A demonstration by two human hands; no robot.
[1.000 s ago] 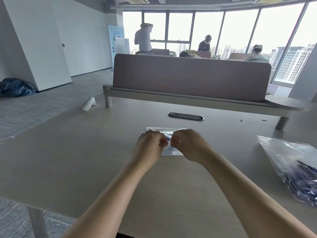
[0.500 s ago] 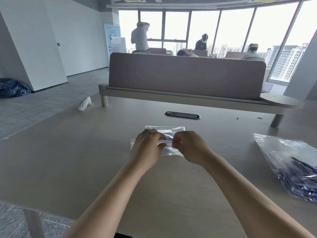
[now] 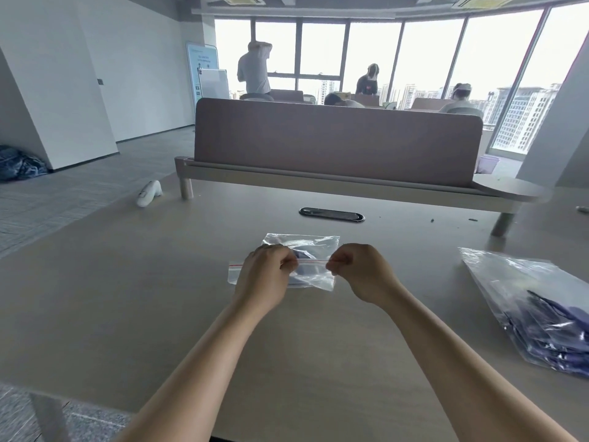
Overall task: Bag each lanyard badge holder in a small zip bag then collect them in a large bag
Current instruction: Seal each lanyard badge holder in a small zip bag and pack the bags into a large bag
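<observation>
A small clear zip bag (image 3: 314, 247) with a red seal line lies on the table in front of me, a dark blue lanyard badge holder (image 3: 307, 270) inside it. My left hand (image 3: 266, 271) pinches the seal strip left of its middle. My right hand (image 3: 360, 271) pinches the same strip near the bag's right end. Both fists are curled, knuckles up. At the right edge of the table lies the large clear bag (image 3: 497, 269), holding several bagged blue lanyards (image 3: 554, 327).
A black cable grommet (image 3: 331, 215) is set into the table (image 3: 159, 298) behind the small bag. A raised shelf with a brown divider panel (image 3: 334, 145) runs across the back. A white handheld device (image 3: 148, 193) lies far left. People stand by the windows.
My hands have drawn apart along the red seal strip, the right one sliding to the bag's right end. More of the strip and the bag's left corner now show.
</observation>
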